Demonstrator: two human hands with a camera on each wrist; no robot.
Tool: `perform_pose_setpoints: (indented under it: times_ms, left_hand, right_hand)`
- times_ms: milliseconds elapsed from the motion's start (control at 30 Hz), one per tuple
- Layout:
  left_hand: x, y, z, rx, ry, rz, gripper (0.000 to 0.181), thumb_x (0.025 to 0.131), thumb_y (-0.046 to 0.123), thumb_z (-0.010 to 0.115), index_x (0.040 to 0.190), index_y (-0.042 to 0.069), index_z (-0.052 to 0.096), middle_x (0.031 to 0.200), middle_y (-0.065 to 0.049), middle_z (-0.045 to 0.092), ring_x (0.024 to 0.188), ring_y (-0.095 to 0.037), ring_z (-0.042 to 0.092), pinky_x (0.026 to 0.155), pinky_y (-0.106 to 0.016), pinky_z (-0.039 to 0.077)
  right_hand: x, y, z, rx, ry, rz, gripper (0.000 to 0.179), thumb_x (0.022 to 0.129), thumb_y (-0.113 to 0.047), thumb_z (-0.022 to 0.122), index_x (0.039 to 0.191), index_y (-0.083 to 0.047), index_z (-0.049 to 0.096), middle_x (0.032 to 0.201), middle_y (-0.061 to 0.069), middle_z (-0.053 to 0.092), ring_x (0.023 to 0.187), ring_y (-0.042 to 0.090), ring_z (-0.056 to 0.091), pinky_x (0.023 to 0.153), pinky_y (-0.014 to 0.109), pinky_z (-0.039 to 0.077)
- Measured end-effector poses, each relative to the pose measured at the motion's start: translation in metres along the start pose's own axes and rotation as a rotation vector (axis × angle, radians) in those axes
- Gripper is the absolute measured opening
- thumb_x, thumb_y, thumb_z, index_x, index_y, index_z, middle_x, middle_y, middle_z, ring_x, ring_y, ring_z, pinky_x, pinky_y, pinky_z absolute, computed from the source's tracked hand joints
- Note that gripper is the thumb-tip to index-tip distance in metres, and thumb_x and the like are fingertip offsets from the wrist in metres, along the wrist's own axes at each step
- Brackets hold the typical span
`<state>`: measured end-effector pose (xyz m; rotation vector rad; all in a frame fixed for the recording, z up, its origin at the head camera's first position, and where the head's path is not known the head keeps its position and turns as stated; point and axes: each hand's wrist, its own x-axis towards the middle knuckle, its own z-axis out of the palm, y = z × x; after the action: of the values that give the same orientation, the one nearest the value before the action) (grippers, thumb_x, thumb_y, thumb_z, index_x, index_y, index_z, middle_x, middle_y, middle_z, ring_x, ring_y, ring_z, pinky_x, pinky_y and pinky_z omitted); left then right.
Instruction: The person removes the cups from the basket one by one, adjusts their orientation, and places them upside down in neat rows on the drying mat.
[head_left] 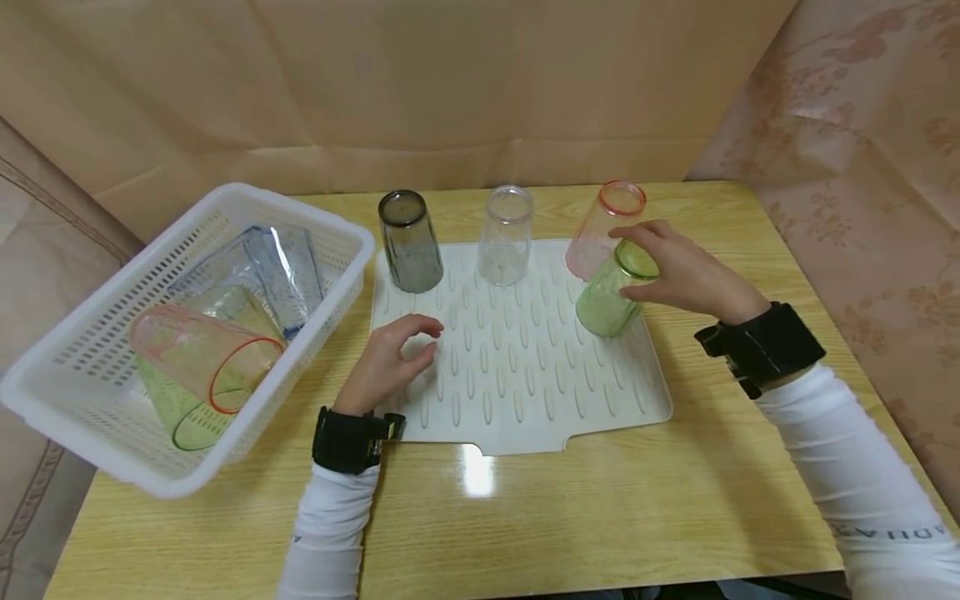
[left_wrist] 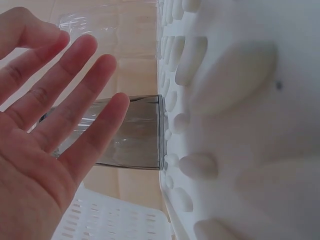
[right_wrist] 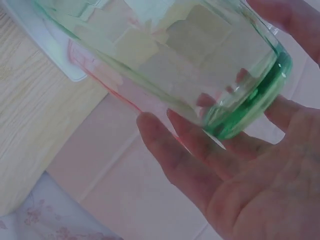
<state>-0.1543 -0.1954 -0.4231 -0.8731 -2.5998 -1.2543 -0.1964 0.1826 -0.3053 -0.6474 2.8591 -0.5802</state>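
A green drinking glass (head_left: pixel 606 293) stands mouth down at the right side of a white ridged drying mat (head_left: pixel 487 367). My right hand (head_left: pixel 686 271) holds it near its thick base, thumb on the near side and fingers round the far side; in the right wrist view the green base (right_wrist: pixel 250 95) sits between them. Just behind it is an upturned pink glass (head_left: pixel 592 237), partly covered by hand and green glass. An upturned clear glass (head_left: pixel 506 242) and a smoky grey one (head_left: pixel 412 250) line the mat's back. Over the mat's left part, my left hand (head_left: pixel 390 362) is empty, fingers loosely bent.
A white slotted basket (head_left: pixel 300 392) stands on the left of the wooden table (head_left: pixel 600 517). Inside lie a pink glass with a red rim (head_left: pixel 202 350), a green glass (head_left: pixel 176 408) and bluish glasses (head_left: pixel 288 267). A brown sheet (head_left: pixel 450 92) hangs behind the table.
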Motion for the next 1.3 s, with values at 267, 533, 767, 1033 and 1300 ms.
perform_pose_setpoints:
  times_ms: [267, 533, 767, 1033, 1300]
  left_hand:
    - [0.003, -0.004, -0.003, 0.021, -0.002, 0.013, 0.026, 0.083, 0.002, 0.062, 0.108, 0.001, 0.06, 0.101, -0.013, 0.066, 0.096, -0.023, 0.059, 0.084, -0.045, 0.049]
    - [0.007, -0.007, -0.009, 0.028, 0.004, 0.024, 0.027, 0.082, 0.001, 0.062, 0.109, 0.001, 0.059, 0.102, -0.017, 0.065, 0.097, -0.024, 0.059, 0.085, -0.046, 0.049]
    - [0.018, -0.005, -0.016, 0.049, -0.069, 0.011, 0.028, 0.084, 0.006, 0.062, 0.112, 0.003, 0.058, 0.11, -0.017, 0.063, 0.104, -0.025, 0.056, 0.09, -0.046, 0.046]
    - [0.027, 0.0, -0.036, 0.152, -0.075, 0.049, 0.029, 0.083, 0.008, 0.063, 0.11, 0.001, 0.058, 0.111, -0.017, 0.063, 0.105, -0.027, 0.055, 0.091, -0.046, 0.045]
    - [0.029, 0.008, -0.062, 0.25, -0.082, 0.107, 0.03, 0.081, 0.004, 0.063, 0.109, -0.002, 0.056, 0.106, -0.021, 0.062, 0.1, -0.031, 0.056, 0.085, -0.047, 0.048]
  right_hand:
    - [0.001, -0.005, 0.0, 0.012, 0.085, -0.037, 0.074, 0.073, -0.014, 0.075, 0.136, -0.006, 0.036, 0.13, 0.032, 0.033, 0.112, 0.044, 0.04, 0.09, 0.064, 0.038]
    - [0.001, -0.016, 0.001, -0.018, 0.208, -0.143, 0.071, 0.069, -0.011, 0.078, 0.13, -0.003, 0.042, 0.127, 0.028, 0.039, 0.115, 0.042, 0.038, 0.09, 0.062, 0.038]
    - [0.003, -0.027, 0.0, -0.038, 0.236, -0.148, 0.069, 0.07, -0.011, 0.076, 0.13, -0.005, 0.043, 0.127, 0.026, 0.041, 0.115, 0.041, 0.04, 0.089, 0.061, 0.04]
    - [0.008, -0.036, 0.008, -0.036, 0.237, -0.185, 0.063, 0.072, -0.014, 0.075, 0.127, -0.003, 0.046, 0.123, 0.024, 0.044, 0.107, 0.037, 0.045, 0.086, 0.056, 0.043]
    - [0.013, -0.044, 0.018, -0.035, 0.251, -0.227, 0.06, 0.072, -0.013, 0.075, 0.125, -0.003, 0.048, 0.123, 0.022, 0.045, 0.108, 0.036, 0.046, 0.086, 0.054, 0.044]
